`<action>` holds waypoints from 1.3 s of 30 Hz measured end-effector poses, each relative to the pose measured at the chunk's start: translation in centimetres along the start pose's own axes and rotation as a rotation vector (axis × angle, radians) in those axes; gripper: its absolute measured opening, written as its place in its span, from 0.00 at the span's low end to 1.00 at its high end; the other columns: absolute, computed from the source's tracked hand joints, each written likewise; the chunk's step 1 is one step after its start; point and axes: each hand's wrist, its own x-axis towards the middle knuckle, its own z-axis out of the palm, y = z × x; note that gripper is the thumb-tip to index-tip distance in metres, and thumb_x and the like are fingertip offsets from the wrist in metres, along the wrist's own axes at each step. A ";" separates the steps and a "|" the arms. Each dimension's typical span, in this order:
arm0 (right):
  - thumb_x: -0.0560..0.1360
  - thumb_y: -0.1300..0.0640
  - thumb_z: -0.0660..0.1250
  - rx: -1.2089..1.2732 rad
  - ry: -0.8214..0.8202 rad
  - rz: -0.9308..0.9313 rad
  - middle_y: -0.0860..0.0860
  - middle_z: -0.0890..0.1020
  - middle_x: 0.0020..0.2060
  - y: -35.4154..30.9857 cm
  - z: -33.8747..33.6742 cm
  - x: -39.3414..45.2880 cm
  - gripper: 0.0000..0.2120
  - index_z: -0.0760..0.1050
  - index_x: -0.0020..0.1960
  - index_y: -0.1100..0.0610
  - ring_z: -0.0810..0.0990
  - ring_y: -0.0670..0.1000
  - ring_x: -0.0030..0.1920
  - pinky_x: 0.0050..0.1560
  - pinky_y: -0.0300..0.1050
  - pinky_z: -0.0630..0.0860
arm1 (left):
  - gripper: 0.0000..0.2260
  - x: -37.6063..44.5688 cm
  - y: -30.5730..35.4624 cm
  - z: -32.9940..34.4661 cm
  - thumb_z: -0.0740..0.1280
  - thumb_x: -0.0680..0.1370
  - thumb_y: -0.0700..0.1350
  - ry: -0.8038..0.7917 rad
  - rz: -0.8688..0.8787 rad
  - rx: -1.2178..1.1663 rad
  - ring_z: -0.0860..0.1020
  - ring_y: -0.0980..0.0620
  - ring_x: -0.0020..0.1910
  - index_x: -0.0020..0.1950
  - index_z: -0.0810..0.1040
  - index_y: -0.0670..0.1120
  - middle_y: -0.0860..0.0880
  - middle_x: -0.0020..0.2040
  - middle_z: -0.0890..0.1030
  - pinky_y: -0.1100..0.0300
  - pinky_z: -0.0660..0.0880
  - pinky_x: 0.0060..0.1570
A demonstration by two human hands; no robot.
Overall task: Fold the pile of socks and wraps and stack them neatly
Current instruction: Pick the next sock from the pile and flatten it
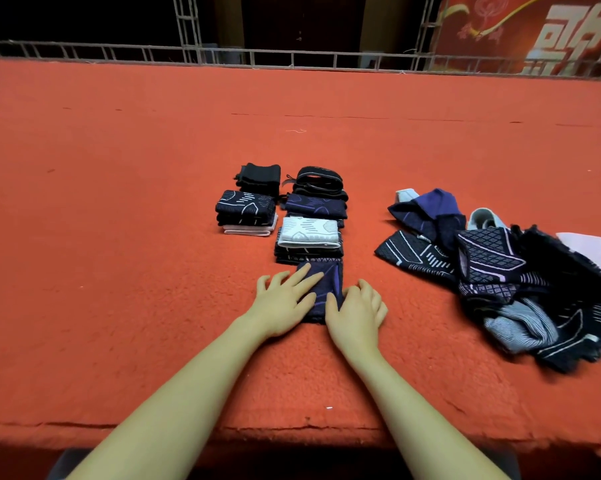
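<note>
While both bare forearms reached over the near edge of the orange-red carpeted platform [119, 237], the left hand [281, 299] lay flat with straight fingers on the left half of a dark navy patterned folded sock [325, 285], and the right hand [356, 311] pressed its near right corner, fingers slightly bent, gripping nothing. Just beyond it sat two rows of folded dark and white stacks [309, 233]. Well to the right sprawled the unfolded pile of navy, grey and pink socks and wraps [506, 275].

Carpet [153, 237] red, matt, fuzzy rough pile; socks [500, 282] knit cloth, matt, patterned; railing [292, 58] looks like dull metal.
</note>
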 end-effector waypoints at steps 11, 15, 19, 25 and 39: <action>0.72 0.47 0.63 0.267 0.314 -0.531 0.47 0.74 0.53 -3.2 -2.1 1.6 0.11 0.79 0.50 0.50 0.68 0.49 0.53 0.51 0.39 0.53 | 0.23 -1.1 -2.8 -3.7 0.52 0.79 0.55 0.549 0.188 -0.074 0.60 0.49 0.70 0.72 0.67 0.52 0.48 0.76 0.60 0.51 0.59 0.61; 0.70 0.50 0.67 0.197 0.326 -0.706 0.46 0.71 0.53 -3.3 -2.2 2.8 0.09 0.77 0.50 0.48 0.68 0.51 0.52 0.50 0.40 0.53 | 0.19 -1.9 -4.6 -3.8 0.55 0.79 0.54 0.581 0.230 -0.014 0.67 0.52 0.62 0.68 0.71 0.53 0.50 0.67 0.73 0.55 0.58 0.55; 0.71 0.49 0.64 0.113 0.232 -0.799 0.46 0.76 0.49 -2.1 -2.0 2.7 0.10 0.79 0.49 0.50 0.70 0.49 0.50 0.50 0.41 0.53 | 0.14 -2.9 -5.1 -3.0 0.58 0.78 0.55 0.609 0.257 -0.032 0.68 0.54 0.49 0.58 0.78 0.56 0.54 0.48 0.77 0.57 0.55 0.45; 0.74 0.43 0.61 0.133 0.130 -0.721 0.41 0.79 0.46 -1.3 -2.1 1.7 0.13 0.79 0.51 0.48 0.69 0.44 0.49 0.46 0.43 0.52 | 0.24 -3.9 -4.5 -1.6 0.60 0.72 0.65 0.606 0.282 0.033 0.70 0.53 0.52 0.57 0.80 0.50 0.53 0.50 0.78 0.56 0.56 0.49; 0.74 0.43 0.64 0.243 0.113 -0.736 0.42 0.80 0.53 0.0 -2.5 1.3 0.12 0.82 0.50 0.48 0.72 0.45 0.55 0.54 0.43 0.56 | 0.16 -4.5 -4.4 -0.8 0.63 0.68 0.64 0.673 0.145 -0.362 0.65 0.60 0.51 0.45 0.83 0.55 0.63 0.43 0.74 0.61 0.54 0.49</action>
